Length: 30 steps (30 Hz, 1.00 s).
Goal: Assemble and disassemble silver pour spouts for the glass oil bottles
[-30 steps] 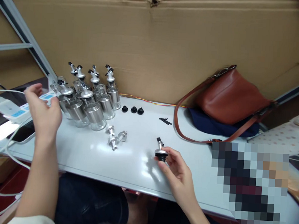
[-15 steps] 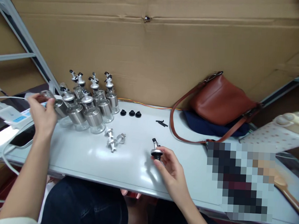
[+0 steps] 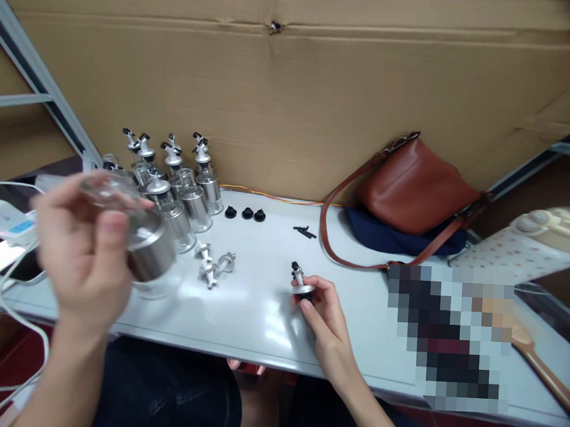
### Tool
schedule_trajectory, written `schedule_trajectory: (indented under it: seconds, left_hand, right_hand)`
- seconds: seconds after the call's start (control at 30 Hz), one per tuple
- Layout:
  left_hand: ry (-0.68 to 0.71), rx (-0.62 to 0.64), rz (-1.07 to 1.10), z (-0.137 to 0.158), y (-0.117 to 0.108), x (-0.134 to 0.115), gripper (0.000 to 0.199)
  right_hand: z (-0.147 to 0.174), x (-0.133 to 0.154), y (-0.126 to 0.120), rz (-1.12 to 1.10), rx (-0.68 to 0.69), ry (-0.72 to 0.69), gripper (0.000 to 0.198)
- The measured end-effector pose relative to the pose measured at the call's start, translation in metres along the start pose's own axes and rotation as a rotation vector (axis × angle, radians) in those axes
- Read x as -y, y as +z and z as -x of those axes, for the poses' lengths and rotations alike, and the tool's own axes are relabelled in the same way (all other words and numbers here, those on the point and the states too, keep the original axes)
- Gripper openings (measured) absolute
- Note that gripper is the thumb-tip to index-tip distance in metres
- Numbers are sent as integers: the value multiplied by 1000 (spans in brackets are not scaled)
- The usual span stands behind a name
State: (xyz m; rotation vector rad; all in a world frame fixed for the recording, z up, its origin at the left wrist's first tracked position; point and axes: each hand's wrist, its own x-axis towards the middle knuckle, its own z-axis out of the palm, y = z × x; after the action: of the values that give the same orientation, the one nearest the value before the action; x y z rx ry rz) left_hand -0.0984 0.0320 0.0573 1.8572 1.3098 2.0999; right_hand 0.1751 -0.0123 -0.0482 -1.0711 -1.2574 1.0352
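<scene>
My left hand (image 3: 87,248) is closed round the neck of a glass bottle (image 3: 153,248) with a steel band, tilted above the table; both are blurred. In my right hand (image 3: 329,324) is a pour spout (image 3: 302,289), silver with a black stopper, held upright between thumb and fingers. Several similar bottles (image 3: 195,205) fitted with spouts stand at the back left. In the middle lie a few loose silver spout parts (image 3: 208,267). Behind them sit three black rubber stoppers (image 3: 247,213) in a row, and small black pieces (image 3: 305,232) lie to their right.
A brown leather bag (image 3: 415,188) rests on dark blue cloth at the back right. Nearby are a dotted white jug (image 3: 513,244), a wooden spoon (image 3: 540,361) and a blurred-out patch. White cables and a charger (image 3: 5,218) occupy the left end. Cardboard (image 3: 271,104) backs the table.
My left hand has lifted the bottle from beside the group and brought it right and nearer to me. My right hand still holds the pour spout, barely moved.
</scene>
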Motion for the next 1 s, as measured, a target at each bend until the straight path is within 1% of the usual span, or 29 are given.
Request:
schedule_trajectory:
  seconds: [0.03, 0.07, 0.13, 0.2, 0.3, 0.4, 0.53, 0.6, 0.7, 0.8, 0.9, 0.93, 1.0]
  left_hand:
    - [2, 75, 67, 10, 11, -9, 47]
    - [-32, 157, 125, 21, 21, -17, 39]
    - [-106, 328, 180, 42, 38, -26, 37]
    - [-160, 473, 211, 60, 52, -30, 39]
    - [-164, 587, 239, 78, 67, -30, 41]
    - [-108, 619, 283, 84, 78, -29, 38]
    - [-67, 598, 305, 84, 87, -28, 37]
    - [-60, 595, 320, 83, 89, -25, 37]
    - [-89, 626, 357, 85, 89, -21, 39]
    - [-87, 650, 374, 86, 87, -18, 41]
    - [-75, 639, 400, 86, 84, -19, 51]
    - [-74, 632, 419, 86, 84, -20, 55]
    - [-59, 621, 464, 84, 84, -22, 61]
  right_hand:
    - [0, 1, 1, -8, -9, 0, 25]
    - [1, 2, 2, -14, -12, 0, 26]
    - [1, 3, 3, -9, -25, -6, 26]
    - [2, 4, 3, 15, -50, -16, 25]
    - [2, 4, 2, 35, -86, -24, 24]
    - [3, 5, 2, 28, -92, -29, 24]
    - [6, 6, 2, -5, -69, -43, 20]
    - [7, 5, 2, -33, -68, -47, 17]
    - [6, 5, 2, -50, -102, -77, 13]
    - [0, 15, 5, -33, -162, -193, 10]
    - [-10, 38, 9, -3, -233, -346, 11]
    - [-12, 46, 10, 16, -240, -376, 11]
    - [-16, 60, 12, 41, -195, -412, 13]
